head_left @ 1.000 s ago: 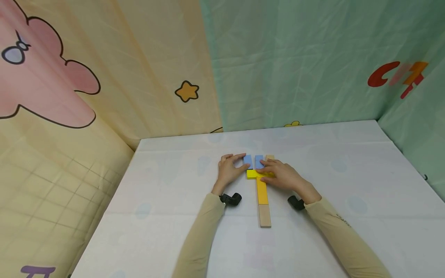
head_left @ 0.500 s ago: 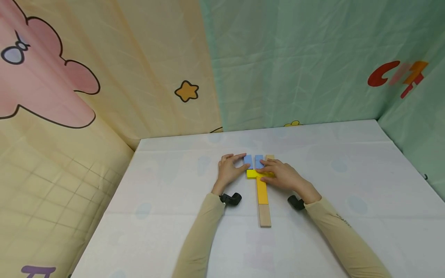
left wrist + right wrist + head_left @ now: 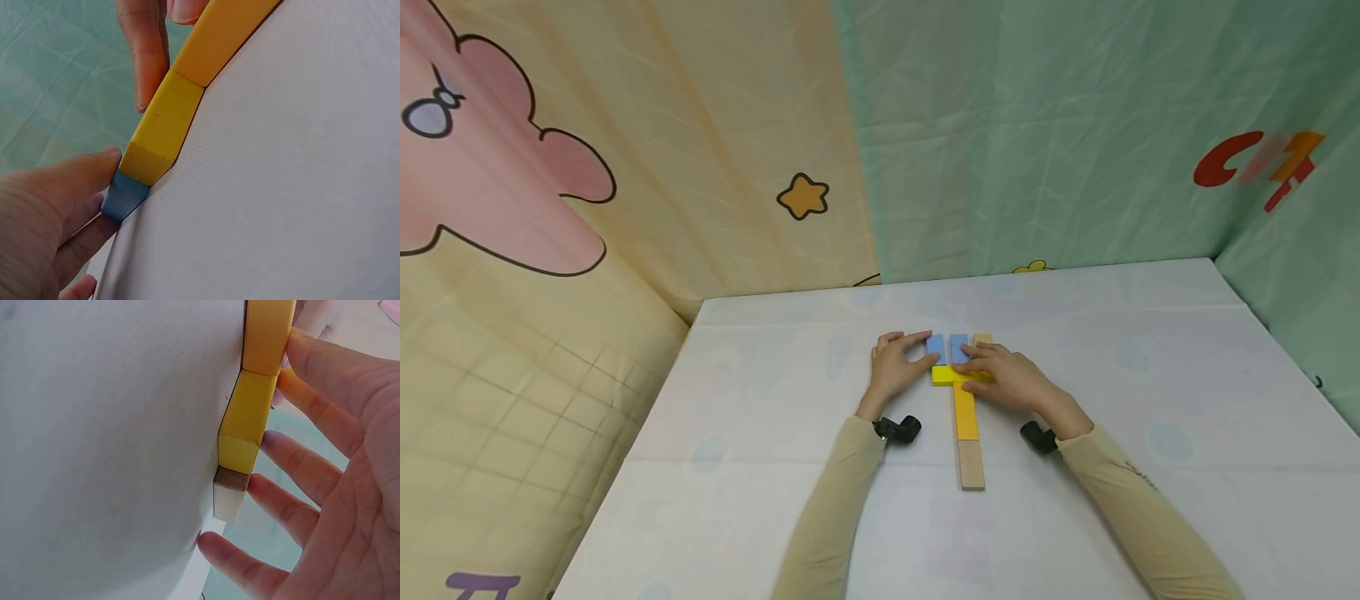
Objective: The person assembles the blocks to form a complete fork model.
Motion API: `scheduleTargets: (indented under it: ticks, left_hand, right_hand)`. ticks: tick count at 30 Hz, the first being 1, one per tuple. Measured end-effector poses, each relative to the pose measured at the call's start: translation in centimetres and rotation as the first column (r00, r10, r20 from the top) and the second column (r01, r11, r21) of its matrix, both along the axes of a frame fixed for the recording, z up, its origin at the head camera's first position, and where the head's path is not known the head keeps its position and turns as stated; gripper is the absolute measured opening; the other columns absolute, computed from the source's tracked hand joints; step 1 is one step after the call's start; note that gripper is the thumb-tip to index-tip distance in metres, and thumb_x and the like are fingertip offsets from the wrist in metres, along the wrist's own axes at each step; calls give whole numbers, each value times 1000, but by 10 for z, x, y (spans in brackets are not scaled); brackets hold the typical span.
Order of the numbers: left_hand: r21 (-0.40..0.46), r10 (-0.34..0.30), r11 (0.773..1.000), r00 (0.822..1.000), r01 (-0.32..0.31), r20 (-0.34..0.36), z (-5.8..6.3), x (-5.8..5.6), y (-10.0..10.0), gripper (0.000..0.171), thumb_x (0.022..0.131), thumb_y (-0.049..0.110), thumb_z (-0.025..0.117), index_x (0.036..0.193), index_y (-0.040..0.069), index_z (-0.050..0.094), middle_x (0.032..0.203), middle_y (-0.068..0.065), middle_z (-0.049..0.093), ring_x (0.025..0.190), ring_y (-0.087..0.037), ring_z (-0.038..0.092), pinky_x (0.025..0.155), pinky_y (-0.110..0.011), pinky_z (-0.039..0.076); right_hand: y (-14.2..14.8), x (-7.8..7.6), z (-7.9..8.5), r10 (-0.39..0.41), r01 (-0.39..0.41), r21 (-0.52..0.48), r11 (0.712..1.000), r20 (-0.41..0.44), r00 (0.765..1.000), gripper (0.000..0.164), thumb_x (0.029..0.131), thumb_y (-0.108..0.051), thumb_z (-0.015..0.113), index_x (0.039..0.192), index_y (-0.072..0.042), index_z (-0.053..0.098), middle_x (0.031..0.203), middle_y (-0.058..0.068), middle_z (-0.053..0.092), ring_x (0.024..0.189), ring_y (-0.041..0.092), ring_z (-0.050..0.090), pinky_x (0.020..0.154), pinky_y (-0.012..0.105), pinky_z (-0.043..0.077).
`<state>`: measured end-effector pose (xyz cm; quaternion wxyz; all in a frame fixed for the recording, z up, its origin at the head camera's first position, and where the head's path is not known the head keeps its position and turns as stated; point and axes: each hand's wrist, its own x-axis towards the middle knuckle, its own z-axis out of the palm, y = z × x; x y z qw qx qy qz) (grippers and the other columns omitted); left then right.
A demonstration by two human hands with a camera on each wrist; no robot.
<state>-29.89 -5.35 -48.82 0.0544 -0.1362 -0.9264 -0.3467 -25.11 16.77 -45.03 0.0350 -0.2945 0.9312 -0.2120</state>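
Flat blocks form a fork shape on the white table. My left hand point(image 3: 893, 367) pinches the left blue block point(image 3: 936, 348) between thumb and fingers; the left wrist view shows this blue block point(image 3: 125, 197) against the yellow crossbar block point(image 3: 161, 122). Over the crossbar's right part lies my right hand point(image 3: 1011, 379), fingers spread and fairly straight. Its fingertips touch the yellow block point(image 3: 247, 412) and the orange block point(image 3: 269, 337), and one meets the right wooden block point(image 3: 230, 500). A second blue block point(image 3: 958, 347) stands between the outer prongs, partly covered by a fingertip.
Below the crossbar runs a stem: the orange block point(image 3: 966, 414), then a wooden block point(image 3: 972, 466) end to end. A white cloth covers the table point(image 3: 737, 400). Patterned curtains point(image 3: 1037, 150) hang behind and beside it. Each wrist wears a black camera point(image 3: 901, 430).
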Motion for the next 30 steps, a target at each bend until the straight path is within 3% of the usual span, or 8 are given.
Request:
scheduleTargets:
  ticks: [30]
  left_hand:
    - [6, -10, 1000, 1000, 10, 16, -1, 0, -1, 46, 85, 44, 68, 127, 25, 63, 125, -5, 61, 127, -27, 35, 100, -46, 24]
  right_hand:
    - [1, -1, -3, -6, 6, 1, 1000, -7, 1000, 40, 92, -31, 63, 129, -14, 61, 144, 13, 41, 131, 40, 33, 93, 64, 33]
